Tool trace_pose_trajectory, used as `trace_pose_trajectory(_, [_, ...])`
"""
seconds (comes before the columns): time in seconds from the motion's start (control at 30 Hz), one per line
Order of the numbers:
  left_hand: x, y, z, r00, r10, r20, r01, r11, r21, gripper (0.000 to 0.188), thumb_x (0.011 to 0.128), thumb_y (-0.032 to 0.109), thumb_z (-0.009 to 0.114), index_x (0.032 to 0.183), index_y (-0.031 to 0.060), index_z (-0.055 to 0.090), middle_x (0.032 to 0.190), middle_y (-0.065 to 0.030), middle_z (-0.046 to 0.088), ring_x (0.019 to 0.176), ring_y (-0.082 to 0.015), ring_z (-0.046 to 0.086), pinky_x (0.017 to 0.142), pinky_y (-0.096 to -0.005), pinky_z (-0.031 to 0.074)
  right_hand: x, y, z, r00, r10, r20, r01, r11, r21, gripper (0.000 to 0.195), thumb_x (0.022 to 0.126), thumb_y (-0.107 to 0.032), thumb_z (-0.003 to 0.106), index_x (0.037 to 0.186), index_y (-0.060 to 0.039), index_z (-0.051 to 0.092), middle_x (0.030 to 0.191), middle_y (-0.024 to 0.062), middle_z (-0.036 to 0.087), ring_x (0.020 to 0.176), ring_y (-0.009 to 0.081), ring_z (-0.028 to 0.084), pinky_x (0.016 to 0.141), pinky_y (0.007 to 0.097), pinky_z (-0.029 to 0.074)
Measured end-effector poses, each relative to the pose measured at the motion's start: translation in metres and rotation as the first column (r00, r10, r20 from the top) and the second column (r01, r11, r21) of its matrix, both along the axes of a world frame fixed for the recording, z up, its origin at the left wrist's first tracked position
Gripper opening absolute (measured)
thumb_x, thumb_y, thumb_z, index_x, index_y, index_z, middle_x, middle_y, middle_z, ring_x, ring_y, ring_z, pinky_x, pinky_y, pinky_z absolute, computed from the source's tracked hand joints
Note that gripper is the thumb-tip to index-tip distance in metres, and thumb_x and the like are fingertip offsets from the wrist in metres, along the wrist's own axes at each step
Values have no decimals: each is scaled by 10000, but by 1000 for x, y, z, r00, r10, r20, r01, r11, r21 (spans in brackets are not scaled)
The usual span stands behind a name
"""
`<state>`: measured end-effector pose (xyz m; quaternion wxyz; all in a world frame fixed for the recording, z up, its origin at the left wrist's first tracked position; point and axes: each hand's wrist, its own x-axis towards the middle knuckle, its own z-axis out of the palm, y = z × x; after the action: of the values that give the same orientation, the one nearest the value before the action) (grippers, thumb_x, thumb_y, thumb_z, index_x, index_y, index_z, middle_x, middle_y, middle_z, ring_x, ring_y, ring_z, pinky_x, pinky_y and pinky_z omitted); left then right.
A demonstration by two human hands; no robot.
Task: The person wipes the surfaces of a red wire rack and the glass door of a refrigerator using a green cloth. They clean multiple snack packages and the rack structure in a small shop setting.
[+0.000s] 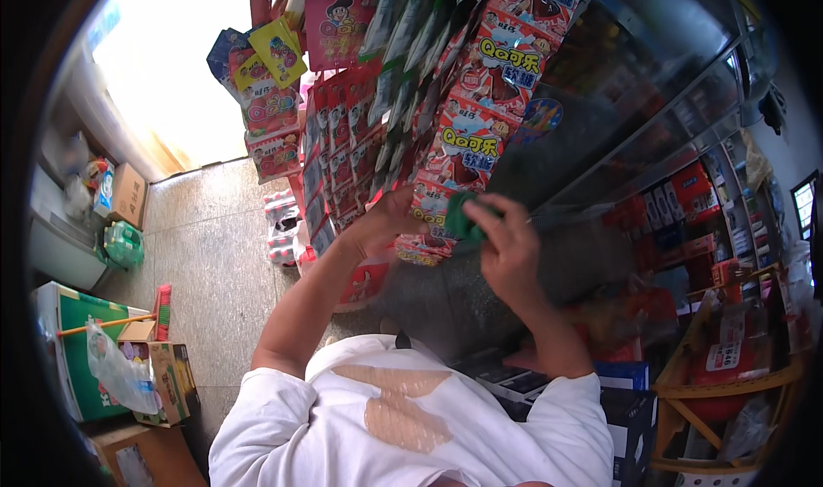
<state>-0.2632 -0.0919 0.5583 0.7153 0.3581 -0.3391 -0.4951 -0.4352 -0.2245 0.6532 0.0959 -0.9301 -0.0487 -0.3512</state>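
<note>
A long strip of red-and-white gummy candy packets (472, 138) hangs before me on a display rack. My left hand (384, 220) grips the strip's left edge near its lower end, its thumb across a packet. In my right hand (511, 249) is a bunched green cloth (464, 217), pressed against the right side of that same low packet. Further strips of red packets (341, 146) and green-and-silver packets (405, 30) hang to the left of this strip. My left fingers are partly hidden behind the packets.
Shrink-wrapped bottles (281, 226) stand on the floor behind the rack. A glass display case (643, 127) runs along the right. A wooden chair (726, 390) and dark boxes (627, 429) are at lower right. Cartons (170, 378) and a broom (162, 313) are at left.
</note>
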Motion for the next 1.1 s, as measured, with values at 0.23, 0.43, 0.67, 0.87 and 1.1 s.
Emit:
trace_pose_trajectory(0.23, [-29,7,-8,994,1,-108,-4,999,-36,675,770,-97,670,1388,44,440,1320,-56,561,1193,-158,544,967,-318,480,39,-3,-13,981,-192,37,194,935,-297,539,719,-8,656,1250,-80,597,1152,151,558,963,327,596,796,416,511])
trace_pose_trajectory(0.43, [-31,20,-28,974,172,-146,-164,984,65,651,772,-89,651,1376,67,465,1225,-20,587,1136,-131,561,937,-278,489,19,34,-47,966,36,-255,-93,972,-214,482,766,-75,628,1244,-30,585,1104,175,563,984,316,598,809,414,514])
trace_pose_trajectory(0.67, [-37,29,-45,983,92,-158,-97,995,-26,635,775,-128,613,1372,30,464,1250,-69,604,1141,-155,590,983,-308,481,62,6,0,998,17,-55,-39,902,-431,449,765,-60,614,1214,-48,601,1106,164,570,983,318,600,814,402,513])
trace_pose_trajectory(0.87, [-36,37,-38,989,96,-114,-100,994,-32,653,779,-138,614,1386,33,446,1270,-72,604,1157,-156,591,1005,-315,478,62,28,-17,992,-57,-109,8,915,-403,449,744,-62,621,1192,-46,607,1076,152,572,936,309,603,800,402,514])
trace_pose_trajectory(1.1, [-37,36,-60,965,181,-191,-182,983,12,751,735,-124,579,1446,19,382,1305,-70,548,1205,-140,524,1030,-302,432,20,58,-49,952,63,-299,-138,961,-238,418,743,6,625,1154,-66,651,1050,142,587,910,319,609,743,403,523])
